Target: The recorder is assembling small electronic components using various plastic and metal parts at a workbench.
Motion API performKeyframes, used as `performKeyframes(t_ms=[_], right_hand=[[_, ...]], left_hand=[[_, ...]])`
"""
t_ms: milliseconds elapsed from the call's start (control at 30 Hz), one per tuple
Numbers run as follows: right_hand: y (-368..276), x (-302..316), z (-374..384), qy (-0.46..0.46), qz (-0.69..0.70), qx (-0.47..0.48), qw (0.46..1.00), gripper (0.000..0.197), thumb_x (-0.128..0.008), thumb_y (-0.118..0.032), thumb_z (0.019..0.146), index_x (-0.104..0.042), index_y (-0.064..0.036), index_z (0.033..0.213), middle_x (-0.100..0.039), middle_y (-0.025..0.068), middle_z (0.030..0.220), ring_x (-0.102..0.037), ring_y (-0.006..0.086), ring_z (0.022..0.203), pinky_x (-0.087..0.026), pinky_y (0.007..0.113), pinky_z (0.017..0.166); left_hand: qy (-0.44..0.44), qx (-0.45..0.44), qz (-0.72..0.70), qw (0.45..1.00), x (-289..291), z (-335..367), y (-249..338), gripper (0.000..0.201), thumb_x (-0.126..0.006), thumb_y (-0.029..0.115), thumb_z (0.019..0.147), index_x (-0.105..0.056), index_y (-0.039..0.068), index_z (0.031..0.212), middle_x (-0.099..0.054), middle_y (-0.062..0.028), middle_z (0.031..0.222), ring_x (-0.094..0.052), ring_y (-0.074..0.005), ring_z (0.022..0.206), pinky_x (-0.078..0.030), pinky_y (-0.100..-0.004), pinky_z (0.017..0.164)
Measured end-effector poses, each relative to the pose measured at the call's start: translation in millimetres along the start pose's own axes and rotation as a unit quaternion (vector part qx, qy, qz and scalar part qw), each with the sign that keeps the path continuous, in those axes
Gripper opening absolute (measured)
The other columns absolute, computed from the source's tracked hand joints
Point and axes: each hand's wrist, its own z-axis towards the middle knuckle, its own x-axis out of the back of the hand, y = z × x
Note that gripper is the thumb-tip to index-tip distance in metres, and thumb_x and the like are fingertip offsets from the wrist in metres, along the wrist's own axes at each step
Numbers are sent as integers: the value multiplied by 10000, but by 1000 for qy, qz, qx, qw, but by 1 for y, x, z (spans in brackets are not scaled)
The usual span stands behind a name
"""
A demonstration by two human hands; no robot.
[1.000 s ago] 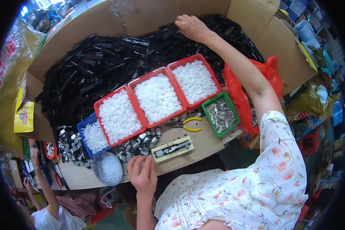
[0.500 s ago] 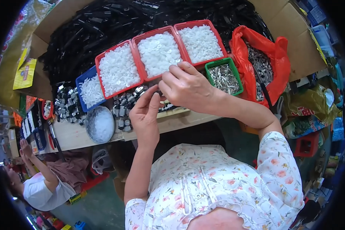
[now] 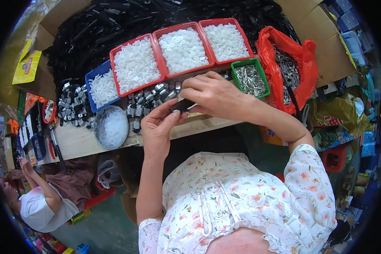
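Note:
A small black part point(image 3: 182, 105) is pinched between the thumb and fingers of my left hand point(image 3: 158, 127). Over its other end, my right hand point(image 3: 213, 94) has its fingers curled inward and meets the part; whether it holds anything else is hidden. Just beyond my hands stand three red trays: the left one point(image 3: 163, 76) with white plastic bits, the middle one point(image 3: 186, 73) with white discs, the right one point(image 3: 232, 62) with small white pieces. A heap of black-and-silver metal pieces point(image 3: 150, 96) lies right beyond my left hand.
A green tray point(image 3: 266, 84) of metal pins and a red bag point(image 3: 307, 63) of metal parts stand right. At left are a blue tray point(image 3: 89, 95), a round metal dish point(image 3: 111, 146) with white powder, and pliers point(image 3: 55, 142). Black parts point(image 3: 84, 42) fill a carton behind. Another person sits at lower left.
My right hand has moved from the middle red tray's edge down to the black part at my left hand. The black part now shows more clearly between my hands.

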Motion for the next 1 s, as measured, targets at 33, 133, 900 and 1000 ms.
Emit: performKeyframes(t_ms=[33,133,900,1000], right_hand=[[1,2,-3,-3,2,2,1000,377,-757,-154,777,-605,-57,1109,-627,81,1065,-639,270,1007,-472,407,890],[5,3,-13,-43,97,-44,993,402,-763,-167,802,-625,-73,1167,-625,104,1053,-635,299,983,-480,414,877],[1,-63,-36,28,97,-141,985,337,-723,-215,841,-624,-66,1126,-537,87,1014,-541,278,991,-427,420,834],[0,-64,-33,12,82,-141,987,331,-725,-218,840,-627,-78,1123,-539,81,1014,-543,272,996,-426,421,833]], left_hand=[[-24,31,-26,999,4,-1,2,309,-641,-12,905,-639,-73,1208,-714,-158,1025,-718,-198,851,-578,-284,800],[-44,68,-54,995,10,-1,8,312,-637,-18,903,-634,-78,1210,-713,-167,1025,-725,-211,849,-583,-277,785],[111,-161,307,931,29,-10,-6,237,-697,3,896,-695,-26,1131,-655,-92,1112,-628,-124,946,-510,-238,773],[111,-155,311,931,29,-10,-7,222,-705,26,891,-706,-19,1108,-667,-95,1094,-629,-135,946,-505,-250,761]])
